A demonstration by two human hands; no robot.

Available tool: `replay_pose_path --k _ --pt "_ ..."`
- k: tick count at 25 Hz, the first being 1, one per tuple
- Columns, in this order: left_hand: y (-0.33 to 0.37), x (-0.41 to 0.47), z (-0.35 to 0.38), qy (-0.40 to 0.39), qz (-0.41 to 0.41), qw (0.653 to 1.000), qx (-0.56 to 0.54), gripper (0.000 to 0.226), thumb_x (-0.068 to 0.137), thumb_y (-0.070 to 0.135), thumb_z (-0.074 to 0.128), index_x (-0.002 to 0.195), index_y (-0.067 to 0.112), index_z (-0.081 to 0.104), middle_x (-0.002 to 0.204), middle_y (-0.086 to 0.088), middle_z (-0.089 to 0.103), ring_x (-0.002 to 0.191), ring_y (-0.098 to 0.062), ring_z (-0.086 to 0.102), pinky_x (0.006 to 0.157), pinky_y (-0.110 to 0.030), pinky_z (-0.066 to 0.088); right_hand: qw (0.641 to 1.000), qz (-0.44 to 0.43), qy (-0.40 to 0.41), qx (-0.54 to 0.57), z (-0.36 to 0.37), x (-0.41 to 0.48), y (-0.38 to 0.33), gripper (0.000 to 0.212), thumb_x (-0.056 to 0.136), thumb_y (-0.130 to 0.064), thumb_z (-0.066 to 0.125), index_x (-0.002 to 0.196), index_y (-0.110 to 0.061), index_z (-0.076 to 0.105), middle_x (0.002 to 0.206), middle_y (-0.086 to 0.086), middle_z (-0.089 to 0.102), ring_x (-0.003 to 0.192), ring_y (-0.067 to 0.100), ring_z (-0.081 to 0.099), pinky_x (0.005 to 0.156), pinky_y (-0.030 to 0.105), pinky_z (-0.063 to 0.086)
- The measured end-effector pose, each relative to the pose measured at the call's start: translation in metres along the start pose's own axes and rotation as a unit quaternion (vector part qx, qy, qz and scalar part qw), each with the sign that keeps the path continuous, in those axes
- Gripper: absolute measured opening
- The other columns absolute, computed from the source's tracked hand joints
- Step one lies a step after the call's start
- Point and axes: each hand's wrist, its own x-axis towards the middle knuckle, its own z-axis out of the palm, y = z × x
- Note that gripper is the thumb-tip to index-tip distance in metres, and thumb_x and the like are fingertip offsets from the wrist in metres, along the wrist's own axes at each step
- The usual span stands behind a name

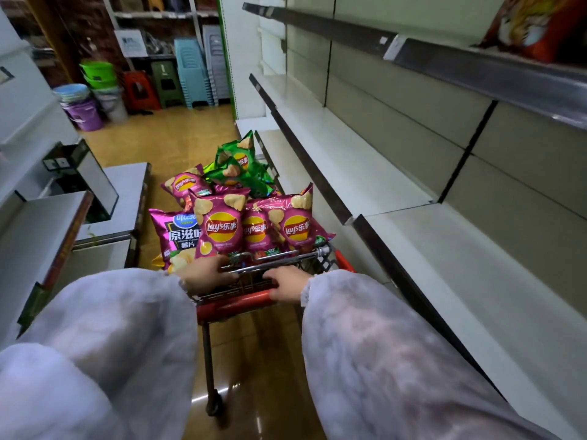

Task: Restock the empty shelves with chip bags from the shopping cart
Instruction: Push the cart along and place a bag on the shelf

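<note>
A shopping cart (344, 261) with a red handle stands in the aisle in front of me, piled with chip bags. Several magenta bags (219, 225) stand upright at the near end. Green bags (239, 163) lie at the far end. A purple bag with white lettering (178, 236) leans on the cart's left side. My left hand (203, 273) grips the wire bar just above the handle. My right hand (287, 282) grips the red handle. Bare white shelves (365, 173) run along the right side, close to the cart. One red bag (536, 25) stands on the top shelf.
Grey metal counters and a dark box (85, 182) line the left side of the aisle. At the far end are stacked plastic stools (190, 74) and buckets (87, 112) on the wooden floor (165, 138). Between the cart and the stools the floor lies open.
</note>
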Motion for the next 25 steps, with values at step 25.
replay_pose_path --k 25 --pt "0.217 -0.083 -0.183 0.263 0.528 0.795 -0.145 0.026 0.090 0.024 0.056 0.067 0.022 0.067 0.054 0.003 0.061 0.059 -0.016 0.059 0.065 -0.036 0.047 0.787 0.057 0.607 0.098 -0.189 -0.179 -0.083 0.023 0.084 -0.017 0.046 0.066 -0.030 0.049 0.055 -0.004 0.057 0.059 0.021 0.059 0.063 0.043 0.053"
